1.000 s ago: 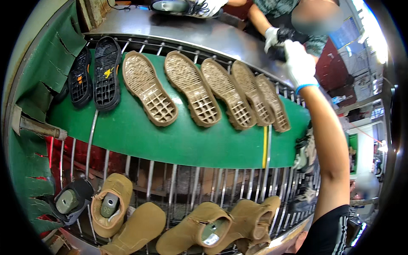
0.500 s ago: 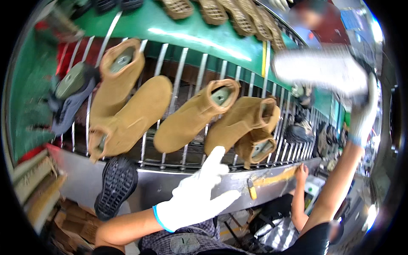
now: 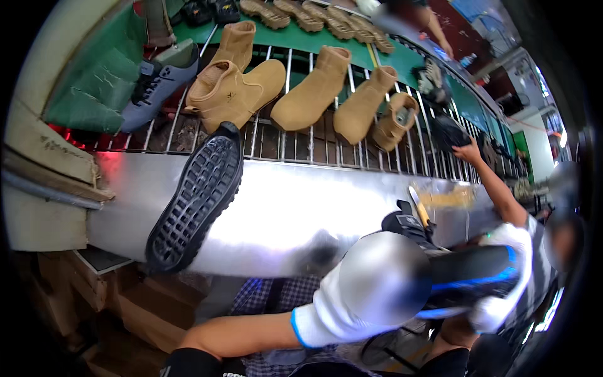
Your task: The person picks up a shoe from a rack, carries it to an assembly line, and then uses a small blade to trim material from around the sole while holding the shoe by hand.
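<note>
My right hand (image 3: 510,235), in a white glove, grips a dark shoe (image 3: 468,270) with blue trim at the lower right. Close beside it is my left hand (image 3: 333,305), gloved in white with a blue cuff; a blurred patch hides its fingers, so I cannot tell whether it holds the shoe. A dark piece with a strap (image 3: 405,223) shows just beyond the blur. At left, a black shoe (image 3: 198,198) lies on the metal ledge, its treaded sole toward me. Several tan ankle boots (image 3: 314,91) stand or lean on the bar rack beyond.
A grey-blue shoe (image 3: 157,88) sits at the rack's left end. Tan soles (image 3: 301,16) line the green surface behind. On the metal ledge (image 3: 282,207) lies a yellow-handled tool (image 3: 421,207). A co-worker's hand (image 3: 468,151) touches a dark shoe (image 3: 447,131) at right. Cardboard boxes (image 3: 147,311) are below left.
My right hand has come down from the upper right with its shoe, toward my left hand, which has moved right. The co-worker's hand has gone up to the rack. The view has shifted.
</note>
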{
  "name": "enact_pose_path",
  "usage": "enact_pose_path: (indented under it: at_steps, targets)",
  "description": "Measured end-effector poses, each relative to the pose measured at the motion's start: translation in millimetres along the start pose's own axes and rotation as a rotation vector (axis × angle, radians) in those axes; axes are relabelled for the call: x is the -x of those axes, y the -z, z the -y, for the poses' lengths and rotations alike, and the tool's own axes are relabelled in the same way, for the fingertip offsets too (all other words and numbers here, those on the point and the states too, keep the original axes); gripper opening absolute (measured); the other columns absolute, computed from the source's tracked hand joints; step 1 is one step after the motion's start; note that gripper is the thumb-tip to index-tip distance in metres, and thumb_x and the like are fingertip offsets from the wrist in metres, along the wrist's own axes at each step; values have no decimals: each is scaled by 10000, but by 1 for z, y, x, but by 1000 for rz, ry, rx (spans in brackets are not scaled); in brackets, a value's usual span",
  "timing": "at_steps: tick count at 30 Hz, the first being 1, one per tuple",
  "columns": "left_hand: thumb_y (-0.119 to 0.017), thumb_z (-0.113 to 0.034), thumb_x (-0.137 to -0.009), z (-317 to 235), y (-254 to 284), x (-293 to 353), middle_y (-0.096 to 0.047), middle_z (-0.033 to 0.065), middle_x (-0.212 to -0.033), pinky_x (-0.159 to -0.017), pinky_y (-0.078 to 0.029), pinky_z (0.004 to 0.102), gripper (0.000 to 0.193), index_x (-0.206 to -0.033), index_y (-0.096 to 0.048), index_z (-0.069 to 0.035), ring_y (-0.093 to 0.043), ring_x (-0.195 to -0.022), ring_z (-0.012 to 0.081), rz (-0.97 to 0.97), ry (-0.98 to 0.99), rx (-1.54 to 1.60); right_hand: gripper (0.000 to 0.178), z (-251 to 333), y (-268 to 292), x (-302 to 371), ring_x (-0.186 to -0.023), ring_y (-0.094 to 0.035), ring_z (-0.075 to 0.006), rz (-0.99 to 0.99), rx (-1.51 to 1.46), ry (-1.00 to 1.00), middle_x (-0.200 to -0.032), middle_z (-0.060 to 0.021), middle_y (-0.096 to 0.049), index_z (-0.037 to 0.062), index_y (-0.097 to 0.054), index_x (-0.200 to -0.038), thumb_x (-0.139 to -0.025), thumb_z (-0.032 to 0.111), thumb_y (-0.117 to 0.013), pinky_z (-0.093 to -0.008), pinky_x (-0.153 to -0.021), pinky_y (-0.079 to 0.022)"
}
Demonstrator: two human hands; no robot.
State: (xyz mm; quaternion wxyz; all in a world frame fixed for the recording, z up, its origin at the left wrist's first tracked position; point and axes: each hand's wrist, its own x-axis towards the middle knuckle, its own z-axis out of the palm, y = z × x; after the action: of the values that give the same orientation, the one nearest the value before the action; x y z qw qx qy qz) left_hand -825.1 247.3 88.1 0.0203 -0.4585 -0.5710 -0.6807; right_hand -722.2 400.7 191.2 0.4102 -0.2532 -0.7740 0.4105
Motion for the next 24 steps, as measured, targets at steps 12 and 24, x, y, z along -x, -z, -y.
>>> enact_pose_path:
  at_steps: [12, 24]
  targets:
    - [-968, -439, -731, -74, 23, 60, -418, 319, -1570, -1254, -327, 503, 1277, -1646, -248, 84, -427, -1490, 446, 245, 57, -44, 830, -211, 47, 125, -1106, -682, -302, 345, -448, -730, -1265, -153, -691, 7, -585, -1408, -928, 676, -692, -439, -972, -562]
    - [-841, -470, -849, 124, 205, -22, -458, 261, -1566, -1205, -417, 515, 949, -1583, -431, -30, -450, -1467, 450, 318, 500, -1197, 794, -297, 6, 288, -1200, -653, -291, 568, -1457, -1069, -1441, -146, -629, 54, -476, -1575, -1038, 638, -504, -455, -994, -592]
